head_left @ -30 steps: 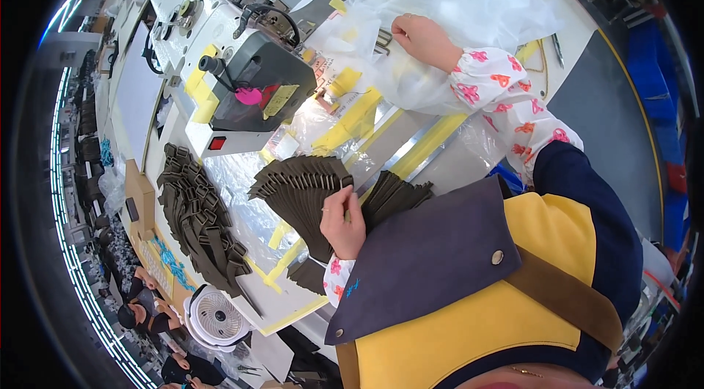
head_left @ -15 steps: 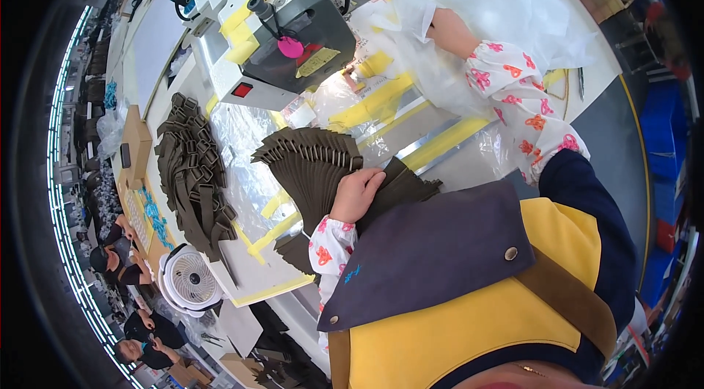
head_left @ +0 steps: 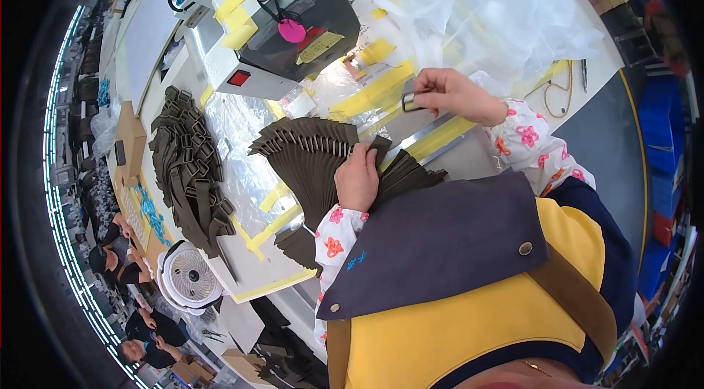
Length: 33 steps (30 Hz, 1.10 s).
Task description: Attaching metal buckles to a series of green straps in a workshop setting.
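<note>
While the left hand [head_left: 357,178] presses down on a fanned stack of dark olive-brown fabric straps [head_left: 312,162], its fingers are curled over the top of the fan and closed around the strap ends that gather beneath the palm. The straps spread out like an opened hand fan: their long axes radiate from the gathered point near the person's body, with the free ends pointing up and to the left toward the grey and white sewing machine [head_left: 282,26]. A few more of the straps stick out on the other side of the hand, pointing to the right.

The right hand [head_left: 451,96] is raised just above the white work table [head_left: 242,272], well apart from the left, and pinches a small dark metal buckle [head_left: 411,101] between thumb and fingertips. The buckle sits at the left tip of that hand, over the yellow tape strips [head_left: 381,88] stuck to the table surface.

Left of the fan, on clear plastic sheeting, lies a long heap of finished brown straps with buckles [head_left: 191,176], running roughly top to bottom. A small white round fan [head_left: 189,277] stands at the heap's lower end. Crumpled clear plastic bags [head_left: 499,15] lie beyond the right hand.
</note>
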{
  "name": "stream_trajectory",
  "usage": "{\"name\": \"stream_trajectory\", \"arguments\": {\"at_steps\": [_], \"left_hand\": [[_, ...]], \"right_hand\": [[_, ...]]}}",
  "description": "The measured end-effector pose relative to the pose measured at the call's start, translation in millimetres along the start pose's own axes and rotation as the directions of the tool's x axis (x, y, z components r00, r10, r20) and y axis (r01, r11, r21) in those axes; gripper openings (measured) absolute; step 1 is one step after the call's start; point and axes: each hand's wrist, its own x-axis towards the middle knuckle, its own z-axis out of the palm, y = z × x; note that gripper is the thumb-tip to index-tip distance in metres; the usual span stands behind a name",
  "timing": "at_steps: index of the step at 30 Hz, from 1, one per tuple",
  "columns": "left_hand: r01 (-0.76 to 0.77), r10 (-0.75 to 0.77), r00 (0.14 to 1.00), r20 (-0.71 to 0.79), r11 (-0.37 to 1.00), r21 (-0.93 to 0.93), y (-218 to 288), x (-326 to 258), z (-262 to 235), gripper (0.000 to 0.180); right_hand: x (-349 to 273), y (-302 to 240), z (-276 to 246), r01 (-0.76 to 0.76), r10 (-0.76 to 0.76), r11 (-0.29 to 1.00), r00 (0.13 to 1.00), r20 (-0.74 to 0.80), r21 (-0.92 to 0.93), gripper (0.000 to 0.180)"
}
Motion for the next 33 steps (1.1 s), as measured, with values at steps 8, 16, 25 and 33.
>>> {"name": "stream_trajectory", "arguments": {"at_steps": [8,16,25,33], "left_hand": [[0.059,-0.097,0.987,-0.126,0.958,-0.28,2.7,-7.0,-14.9,0.011],[0.077,-0.139,0.982,-0.125,0.909,-0.41,0.1,-19.4,-33.3,0.013],[0.044,-0.076,0.997,-0.032,0.823,-0.566,-2.5,-22.7,-21.3,0.017],[-0.002,-0.092,0.984,-0.15,0.847,-0.531,-10.9,-28.2,-32.7,0.013]], "right_hand": [[13.7,25.9,59.2,-0.016,0.148,0.932,0.928,0.34,-0.363,0.013],[19.3,8.8,54.8,-0.052,0.172,0.957,0.895,0.411,-0.287,0.013],[43.5,43.2,72.5,-0.297,0.282,0.953,0.806,0.52,-0.056,0.015],[33.6,43.8,100.7,-0.338,0.268,0.929,0.894,0.359,0.148,0.016]]}}
